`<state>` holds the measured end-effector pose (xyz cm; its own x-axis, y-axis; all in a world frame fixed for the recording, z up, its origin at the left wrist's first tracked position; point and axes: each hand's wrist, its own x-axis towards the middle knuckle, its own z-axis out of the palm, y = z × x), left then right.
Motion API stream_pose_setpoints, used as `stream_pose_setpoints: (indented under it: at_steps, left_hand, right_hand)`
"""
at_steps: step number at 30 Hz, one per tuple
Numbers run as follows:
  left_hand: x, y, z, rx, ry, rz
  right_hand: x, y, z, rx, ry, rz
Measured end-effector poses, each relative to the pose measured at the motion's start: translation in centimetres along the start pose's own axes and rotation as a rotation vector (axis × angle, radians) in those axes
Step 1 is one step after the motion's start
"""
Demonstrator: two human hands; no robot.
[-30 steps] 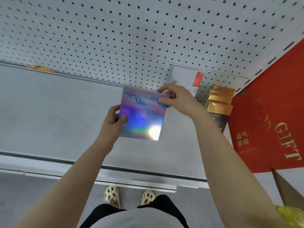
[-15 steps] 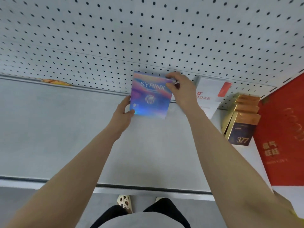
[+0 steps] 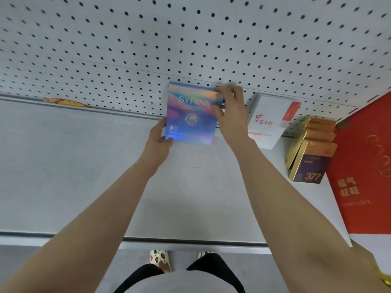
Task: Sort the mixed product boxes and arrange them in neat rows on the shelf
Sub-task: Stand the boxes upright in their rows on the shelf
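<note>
**Placement in progress: holographic box at back of shelf**

The person stands the holographic SYRINX box (image 3: 191, 115) upright against the pegboard back panel (image 3: 190, 39), at the rear of the grey shelf (image 3: 84, 176). Whether its lower edge is fully seated on the shelf cannot be told. The left hand (image 3: 157, 140) pinches the box's lower left corner, thumb on the front face. The right hand (image 3: 231, 115) grasps the upper right corner, fingers curled over the top edge — both grips are engaged on the box.

To the right, near but apart, a white box with red lettering (image 3: 269, 121) leans against the back panel. Further right sit gold and navy boxes marked 377 (image 3: 311, 153), then a large red gift box (image 3: 364, 172). An orange item (image 3: 63, 101) lies at the far left rear; its nature is unclear.

Assessment: the step in hand is setting this box into the rear row. The next move likely calls for squaring it flush to the panel, checking it stands unaided, and releasing both hands gently — a thin box stood on edge may tip forward. Sorting appears at an early stage.
</note>
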<state>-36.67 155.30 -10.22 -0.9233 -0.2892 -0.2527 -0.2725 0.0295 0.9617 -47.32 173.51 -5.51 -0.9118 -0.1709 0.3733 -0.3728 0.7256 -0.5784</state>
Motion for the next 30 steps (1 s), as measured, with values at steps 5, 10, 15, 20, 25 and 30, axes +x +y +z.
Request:
stream_pose_setpoints:
  at_steps: [5, 10, 15, 20, 25, 30]
  left_hand:
    - [-0.1, 0.3, 0.2, -0.011, 0.001, -0.049]
    - [-0.6, 0.6, 1.0, 0.021, 0.011, -0.081]
    - [-1.9, 1.3, 1.3, 0.170, 0.093, -0.055]
    - [-7.6, 1.5, 0.1, 0.270, 0.284, 0.076]
    - [-16.7, -1.1, -2.6, 0.299, 0.505, 0.116]
    - [-25.7, -4.8, -6.3, 0.263, 0.699, 0.030]
  right_hand:
    - [0.0, 0.2, -0.7, 0.006, -0.085, -0.020]
    - [-0.1, 0.6, -2.3, -0.010, -0.223, -0.054]
    - [-0.8, 0.7, -4.6, -0.174, -0.322, -0.098]
    - [-4.4, 0.1, -5.9, -0.194, -0.351, -0.214]
    - [-12.3, -1.9, -3.4, -0.018, -0.481, -0.315]
    - [-20.1, -6.4, -0.8, 0.061, -0.604, -0.422]
